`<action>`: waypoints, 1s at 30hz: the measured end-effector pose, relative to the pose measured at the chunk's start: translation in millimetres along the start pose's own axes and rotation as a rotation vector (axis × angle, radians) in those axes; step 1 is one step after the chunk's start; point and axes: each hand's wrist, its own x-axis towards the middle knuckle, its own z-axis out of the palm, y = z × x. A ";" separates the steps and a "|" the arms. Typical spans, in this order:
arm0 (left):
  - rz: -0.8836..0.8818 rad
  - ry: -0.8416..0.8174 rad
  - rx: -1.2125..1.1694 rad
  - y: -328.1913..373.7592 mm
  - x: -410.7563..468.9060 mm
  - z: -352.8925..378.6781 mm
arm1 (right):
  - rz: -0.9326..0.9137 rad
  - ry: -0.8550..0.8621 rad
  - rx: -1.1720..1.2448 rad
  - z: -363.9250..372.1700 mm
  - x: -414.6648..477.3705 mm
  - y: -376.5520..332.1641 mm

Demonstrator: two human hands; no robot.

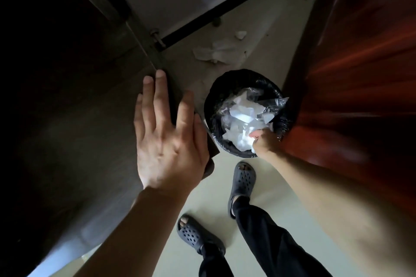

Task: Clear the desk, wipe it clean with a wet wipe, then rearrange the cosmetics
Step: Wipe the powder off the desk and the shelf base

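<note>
Head view, centre: discarding step. Right hand (262, 141) pinches white wipe (246, 141) in bin (225, 78), left hand (166, 137) lies flat on desk (90, 96); next, likely release.

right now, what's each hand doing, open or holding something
Left hand: open, fingers straight, resting flat on the corner of the dark desk.
Right hand: fingers curled on a white wipe at the black bin.

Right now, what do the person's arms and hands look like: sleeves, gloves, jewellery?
No sleeves show up either arm. The left hand and right hand wear no gloves; the left shows no ring or watch. Lower down: dark trousers and grey perforated clogs.
</note>
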 end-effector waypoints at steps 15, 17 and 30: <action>0.024 -0.001 0.023 -4.1 0.7 4.4 | -0.056 -0.200 -0.165 -2.7 4.7 -17.0; 0.031 0.016 0.032 -4.4 0.1 5.0 | -0.066 -0.148 -0.137 -9.1 -10.2 -16.1; -0.036 -0.433 -0.060 -2.1 -54.0 -74.2 | -0.037 -0.045 -0.087 -52.6 -171.9 -36.3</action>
